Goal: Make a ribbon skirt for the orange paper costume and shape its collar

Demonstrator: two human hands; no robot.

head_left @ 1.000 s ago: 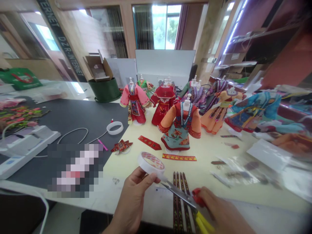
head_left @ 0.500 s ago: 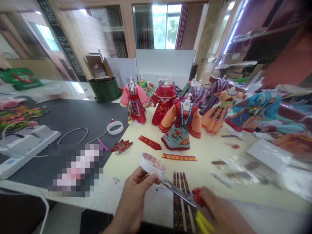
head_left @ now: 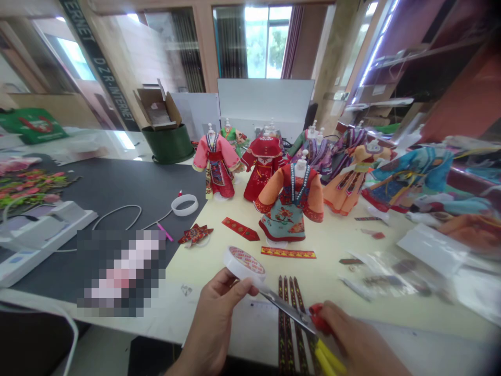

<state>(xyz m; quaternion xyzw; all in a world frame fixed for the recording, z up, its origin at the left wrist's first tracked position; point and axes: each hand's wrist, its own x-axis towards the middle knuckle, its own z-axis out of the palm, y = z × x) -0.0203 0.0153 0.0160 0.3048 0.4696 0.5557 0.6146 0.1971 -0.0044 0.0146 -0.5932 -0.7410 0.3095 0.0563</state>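
Note:
My left hand [head_left: 213, 318] is closed around a white roll of tape [head_left: 245, 262] with red print on its core, held just above the cream table. My right hand [head_left: 354, 342] grips scissors [head_left: 291, 310] with red and yellow handles, the blades pointing left toward the roll. Under the blades lie three dark patterned ribbon strips [head_left: 289, 313], side by side. Beyond them stands a doll mannequin in an orange and teal robe [head_left: 290, 206], with a red trim strip [head_left: 287, 253] at its foot.
Several costumed mannequins, such as the pink one [head_left: 217, 164] and the red one [head_left: 263, 167], crowd the back of the table. A second tape roll [head_left: 185, 205], a white cable [head_left: 121, 214] and a power strip [head_left: 39, 230] lie on the dark mat to the left. Plastic bags [head_left: 395, 271] lie right.
The tape roll has dipped slightly and tilted, its printed core now facing up more. Both hands stay almost in place.

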